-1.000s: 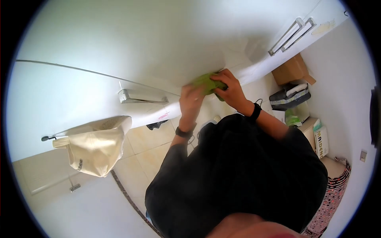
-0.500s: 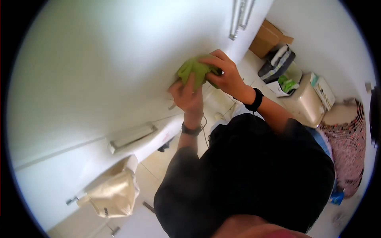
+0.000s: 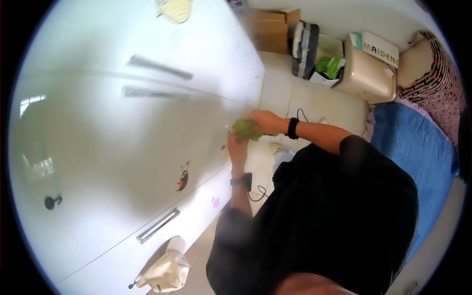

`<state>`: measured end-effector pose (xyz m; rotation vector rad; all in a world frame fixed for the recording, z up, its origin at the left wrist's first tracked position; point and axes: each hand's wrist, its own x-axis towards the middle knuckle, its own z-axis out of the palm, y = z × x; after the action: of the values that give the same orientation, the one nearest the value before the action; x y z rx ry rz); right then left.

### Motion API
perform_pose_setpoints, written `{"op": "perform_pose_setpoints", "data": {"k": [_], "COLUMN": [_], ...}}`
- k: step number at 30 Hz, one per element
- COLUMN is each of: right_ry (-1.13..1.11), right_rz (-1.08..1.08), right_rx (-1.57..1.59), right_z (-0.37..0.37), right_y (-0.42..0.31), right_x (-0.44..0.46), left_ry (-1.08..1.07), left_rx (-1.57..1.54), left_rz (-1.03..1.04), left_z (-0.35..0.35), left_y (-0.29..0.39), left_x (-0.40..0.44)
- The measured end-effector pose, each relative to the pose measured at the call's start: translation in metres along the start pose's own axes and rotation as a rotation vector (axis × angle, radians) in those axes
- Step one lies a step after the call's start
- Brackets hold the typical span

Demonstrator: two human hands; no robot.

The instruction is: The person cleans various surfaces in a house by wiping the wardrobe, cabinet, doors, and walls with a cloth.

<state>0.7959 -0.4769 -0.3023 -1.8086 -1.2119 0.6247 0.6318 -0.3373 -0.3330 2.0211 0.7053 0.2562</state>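
A crumpled green cloth (image 3: 244, 129) is bunched between my two hands, close to the edge of a white cabinet door (image 3: 118, 157). My right hand (image 3: 267, 121) is closed on the cloth from the right, and a dark band circles that wrist. From below, my left hand (image 3: 238, 147) grips the same cloth, its fingers partly covered by it; this wrist has a dark band too. I cannot tell whether the cloth touches the door. Small stickers, one like a penguin (image 3: 182, 181), are stuck on the door near my left hand.
Metal handles (image 3: 158, 226) stick out from the cabinet fronts. A beige cap (image 3: 169, 270) hangs at the lower left, and a black hook (image 3: 51, 202) is on the door. Along the wall stand a cardboard box (image 3: 273, 32), a beige bin (image 3: 364, 73) and a blue-covered bed (image 3: 413, 162). A cable (image 3: 258, 194) shows near my left wrist.
The view has turned, bringing more of the cabinet and the bed into sight. Both hands still hold the cloth, which now appears lower in the picture and more tightly bunched.
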Motion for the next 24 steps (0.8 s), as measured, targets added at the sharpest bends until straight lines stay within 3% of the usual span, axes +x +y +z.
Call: {"op": "perform_pose_setpoints", "data": {"k": [3,8,10,13,16,19,22,24], "right_ry": [-0.101,-0.101,0.033,0.389,0.49,0.77,0.862,0.919], "right_rz": [0.116,0.199,0.215,0.154,0.323,0.369,0.458,0.494], "right_rx": [0.218,0.205,0.204,0.143,0.487,0.432,0.244,0.334], "right_z": [-0.077,-0.176,-0.218,-0.259,-0.302,-0.321,-0.35,-0.369], "right_y": [0.007,0.074,0.083,0.115,0.138,0.177,0.195,0.199], "right_x": [-0.06,-0.141,-0.174,-0.219,-0.259,-0.29,-0.317,-0.331], "left_ry": [-0.206,-0.401,-0.485,-0.548,-0.712,-0.852,-1.008,-1.055], "left_rx": [-0.08,-0.224,-0.255,-0.147,-0.339,-0.333,-0.427,-0.532], "left_rz": [-0.095,-0.066,-0.055,0.231,0.083,0.054,0.087,0.057], "left_z": [0.053,0.173,0.225,0.29,0.35,0.4,0.46,0.504], "left_y": [0.043,0.133,0.174,0.235,0.276,0.319,0.347,0.361], "left_x": [-0.001,0.033,0.052,0.073,0.094,0.111,0.126,0.13]}}
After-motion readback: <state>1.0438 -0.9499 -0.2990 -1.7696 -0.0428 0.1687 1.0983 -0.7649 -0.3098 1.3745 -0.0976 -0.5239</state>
